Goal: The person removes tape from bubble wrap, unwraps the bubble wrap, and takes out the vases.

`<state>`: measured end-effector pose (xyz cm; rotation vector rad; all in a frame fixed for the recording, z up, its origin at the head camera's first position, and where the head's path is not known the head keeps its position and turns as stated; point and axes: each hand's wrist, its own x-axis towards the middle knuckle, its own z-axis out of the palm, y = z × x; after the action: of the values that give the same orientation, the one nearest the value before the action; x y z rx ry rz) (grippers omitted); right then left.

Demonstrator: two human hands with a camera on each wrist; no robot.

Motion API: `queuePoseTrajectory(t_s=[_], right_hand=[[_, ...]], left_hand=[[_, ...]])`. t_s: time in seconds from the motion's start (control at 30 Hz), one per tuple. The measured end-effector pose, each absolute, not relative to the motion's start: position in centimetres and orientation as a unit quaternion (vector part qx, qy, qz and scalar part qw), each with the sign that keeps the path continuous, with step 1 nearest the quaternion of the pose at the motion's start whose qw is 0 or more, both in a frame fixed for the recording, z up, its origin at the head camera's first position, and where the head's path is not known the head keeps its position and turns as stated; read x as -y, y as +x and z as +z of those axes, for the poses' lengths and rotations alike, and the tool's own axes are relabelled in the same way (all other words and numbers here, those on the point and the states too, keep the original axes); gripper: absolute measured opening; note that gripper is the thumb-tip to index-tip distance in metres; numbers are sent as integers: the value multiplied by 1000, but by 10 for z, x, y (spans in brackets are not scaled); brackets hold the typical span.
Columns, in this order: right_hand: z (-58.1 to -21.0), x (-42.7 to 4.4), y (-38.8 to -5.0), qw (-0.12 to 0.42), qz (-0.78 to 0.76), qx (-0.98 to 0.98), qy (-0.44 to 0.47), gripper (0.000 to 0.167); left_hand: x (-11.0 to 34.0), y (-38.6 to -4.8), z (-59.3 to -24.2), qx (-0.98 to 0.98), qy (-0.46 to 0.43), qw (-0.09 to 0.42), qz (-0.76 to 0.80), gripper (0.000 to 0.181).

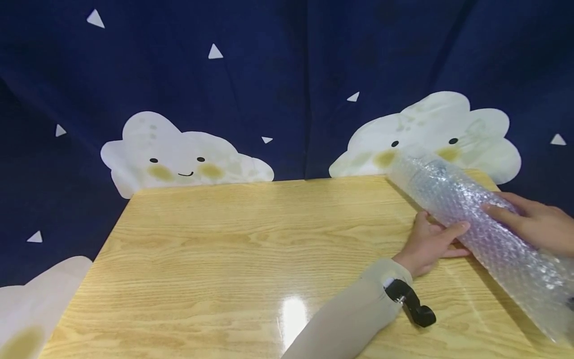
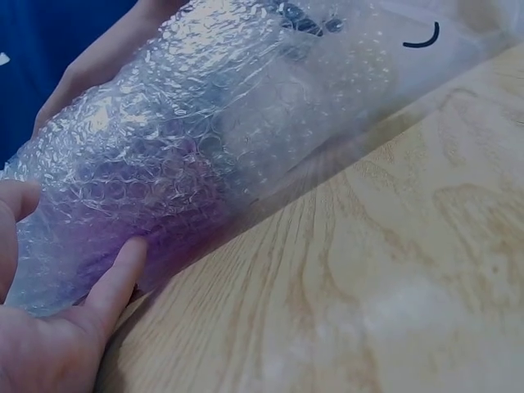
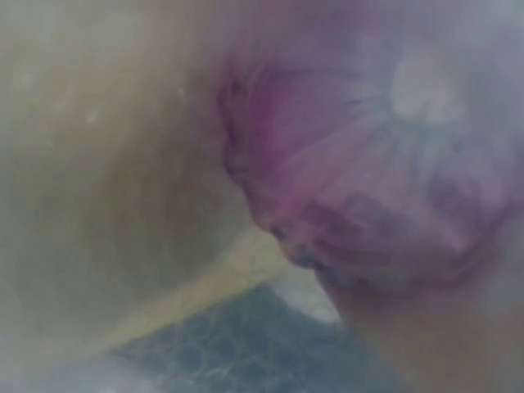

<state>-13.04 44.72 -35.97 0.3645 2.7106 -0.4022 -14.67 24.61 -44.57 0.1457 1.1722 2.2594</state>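
Observation:
A long roll of bubble wrap (image 1: 471, 204) lies slantwise at the right of the table, with something purple showing through it. My left hand (image 1: 430, 244) touches the roll's near side low down, its visible digits spread and fairly straight; in the left wrist view, a finger (image 2: 123, 274) presses the wrap over the purple part. From the far side my right hand (image 1: 538, 224) holds the roll, fingers bent over its top. The right wrist view is blurred; a pleated, rounded purple object (image 3: 327, 172) fills its right half. What the wrap encloses is not clear.
The wooden table (image 1: 215, 249) has its back edge against a dark blue curtain (image 1: 287, 85) printed with clouds and triangles. The roll's far end reaches over the table's back edge. A black strap (image 1: 410, 301) is on the left sleeve.

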Motion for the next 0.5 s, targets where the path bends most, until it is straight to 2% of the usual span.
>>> queuePoseTrajectory(t_s=[0.27,0.5], right_hand=[[-359,-451,-131,201,-154,-960,123,106],[-361,-453,-133,188,-134,-966,119,103]], left_hand=[[-245,-147,-447,-433,64,296,849,36],[-245,-146,-445,-434,64,285,852,39]])
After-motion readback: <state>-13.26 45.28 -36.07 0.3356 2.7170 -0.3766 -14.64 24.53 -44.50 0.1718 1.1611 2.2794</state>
